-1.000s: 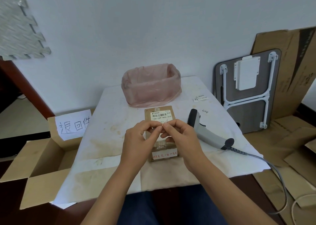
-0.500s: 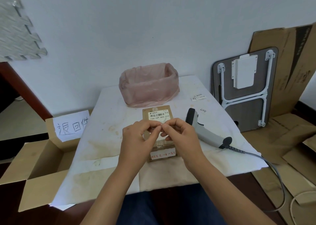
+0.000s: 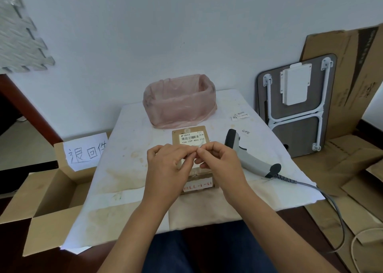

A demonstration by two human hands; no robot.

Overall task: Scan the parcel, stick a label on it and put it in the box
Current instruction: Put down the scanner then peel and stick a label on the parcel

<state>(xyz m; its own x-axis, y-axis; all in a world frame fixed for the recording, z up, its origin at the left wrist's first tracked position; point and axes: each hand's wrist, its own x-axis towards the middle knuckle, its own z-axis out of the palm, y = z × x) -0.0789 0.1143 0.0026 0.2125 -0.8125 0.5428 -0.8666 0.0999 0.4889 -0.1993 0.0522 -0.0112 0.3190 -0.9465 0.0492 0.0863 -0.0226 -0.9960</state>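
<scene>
Left to right. An open cardboard box (image 3: pixel 51 191) is standing on the floor beside the surface (image 3: pixel 128 169), its flaps spread and a handwritten paper sign (image 3: pixel 86 151) fixed to its far wall. The surface is wearing a white, stained cloth, creased at the near edge.

At centre I am holding my left hand (image 3: pixel 167 167) and right hand (image 3: pixel 219 164) just above the parcel (image 3: pixel 191 140), fingertips of both pinched together and meeting over a small label that is too slight to make out. Both hands are closed in a fine pinch; neither is gripping the parcel. The parcel, a flat brown cardboard carton, is lying on the surface in front of me, with a printed barcode slip on its far end and red writing on its near end. Behind it a rounded bin (image 3: pixel 180 102) is sitting, lined with thin, wrinkled pink plastic.

To the right, the scanner (image 3: pixel 250 158), grey moulded plastic with a dark nose and a ribbed cord, is lying on its side; small paper slips (image 3: pixel 240 115) are lying beyond it.

Step in hand, as I judge it: peeling or readying the label, scanning seemingly done. The next move calls for pressing the label flat onto a bare patch of carton, clear of the barcode, then carrying the parcel left into the box.
</scene>
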